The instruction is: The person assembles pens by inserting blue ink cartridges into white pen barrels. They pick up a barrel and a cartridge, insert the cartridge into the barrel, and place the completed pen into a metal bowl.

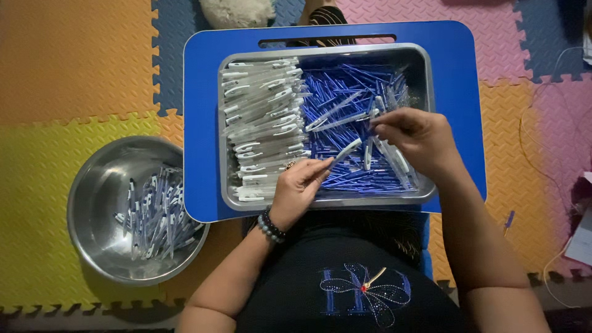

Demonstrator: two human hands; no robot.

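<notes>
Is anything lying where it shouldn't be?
Yes: one blue pen part lies alone on the orange floor mat, right of the blue lap table. All the others sit in the metal tray or the round bowl.

No package, sign or screen shows in this view. At the right edge, on the floor mat, lies a flat white sheet of paper (pixel 583 242), only partly in view; whether it is a label or a wrapper cannot be told. A second pale piece (pixel 587 43) near the top right corner is too cut off to tell.
</notes>
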